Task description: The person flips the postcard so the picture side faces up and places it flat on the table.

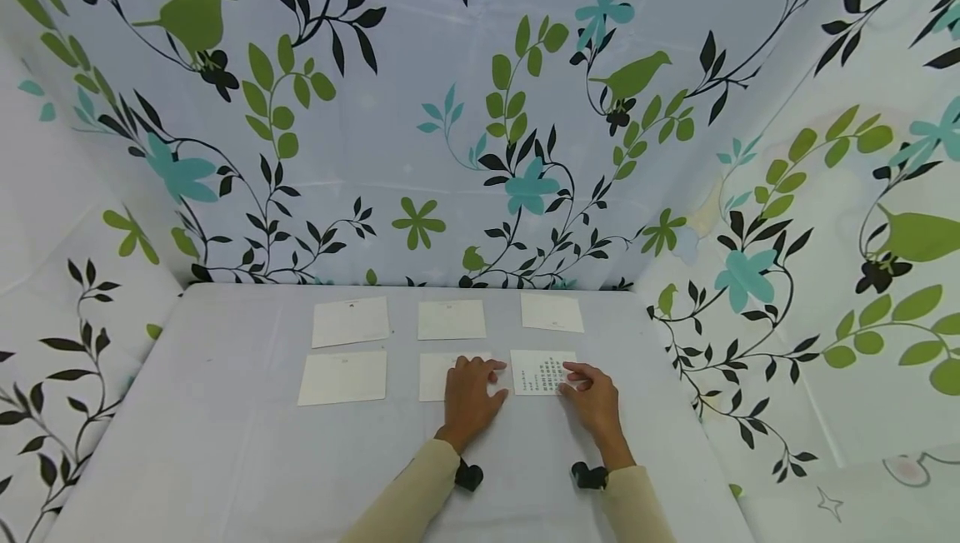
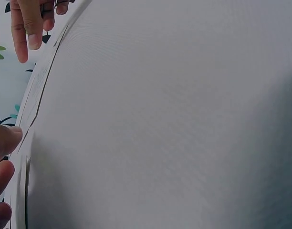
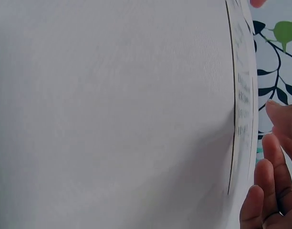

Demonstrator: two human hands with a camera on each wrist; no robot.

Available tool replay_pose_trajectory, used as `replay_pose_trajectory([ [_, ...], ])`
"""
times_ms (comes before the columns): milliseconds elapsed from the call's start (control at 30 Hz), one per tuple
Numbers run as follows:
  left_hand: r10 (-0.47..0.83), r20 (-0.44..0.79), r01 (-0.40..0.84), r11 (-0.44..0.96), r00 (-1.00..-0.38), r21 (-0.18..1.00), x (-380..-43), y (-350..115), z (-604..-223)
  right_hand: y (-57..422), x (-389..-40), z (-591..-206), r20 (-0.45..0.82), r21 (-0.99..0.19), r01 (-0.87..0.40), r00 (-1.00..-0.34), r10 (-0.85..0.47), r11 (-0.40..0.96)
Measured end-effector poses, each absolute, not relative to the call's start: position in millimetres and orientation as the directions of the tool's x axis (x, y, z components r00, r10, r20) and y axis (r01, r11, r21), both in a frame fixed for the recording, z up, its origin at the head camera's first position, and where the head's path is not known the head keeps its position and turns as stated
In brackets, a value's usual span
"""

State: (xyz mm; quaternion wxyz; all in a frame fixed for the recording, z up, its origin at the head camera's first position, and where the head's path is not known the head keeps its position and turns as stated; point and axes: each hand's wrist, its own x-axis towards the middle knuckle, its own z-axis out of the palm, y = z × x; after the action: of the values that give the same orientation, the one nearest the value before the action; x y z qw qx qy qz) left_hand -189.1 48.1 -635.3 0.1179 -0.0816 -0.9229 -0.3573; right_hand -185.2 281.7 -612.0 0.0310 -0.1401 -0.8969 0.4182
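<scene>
A white card with rows of small dark print (image 1: 538, 372) lies flat at the front right of two rows of cards. My right hand (image 1: 596, 400) is at its right edge, thumb and forefinger apart and overlapping the card's border in the head view. My left hand (image 1: 472, 393) is over the right part of the front middle card (image 1: 432, 378), covering much of it. Its thumb and forefinger point toward the printed card's left edge. In the right wrist view, the right hand's fingers (image 3: 265, 171) are loosely bent, with nothing between them and the thumb.
Farther back lie three pale cards: left (image 1: 351, 322), middle (image 1: 452, 320) and right (image 1: 552, 312). Another pale card (image 1: 342, 377) is at the front left. A white cloth covers the table (image 1: 225, 443); leaf-and-bird patterned sheets (image 1: 420, 151) rise behind and at both sides.
</scene>
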Motion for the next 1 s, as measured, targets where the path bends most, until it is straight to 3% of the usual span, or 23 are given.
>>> replay_pose_trajectory([
  [633, 0.011, 0.388, 0.279, 0.711, -0.922, 0.645, -175, 31, -642, 246, -182, -614, -0.016, -0.819, 0.149, -0.971, 0.238, 0.554],
  [1000, -0.027, 0.388, 0.263, 0.691, -0.921, 0.673, -166, 12, -638, 225, -180, -615, 0.012, -0.836, 0.106, -0.977, 0.212, 0.539],
])
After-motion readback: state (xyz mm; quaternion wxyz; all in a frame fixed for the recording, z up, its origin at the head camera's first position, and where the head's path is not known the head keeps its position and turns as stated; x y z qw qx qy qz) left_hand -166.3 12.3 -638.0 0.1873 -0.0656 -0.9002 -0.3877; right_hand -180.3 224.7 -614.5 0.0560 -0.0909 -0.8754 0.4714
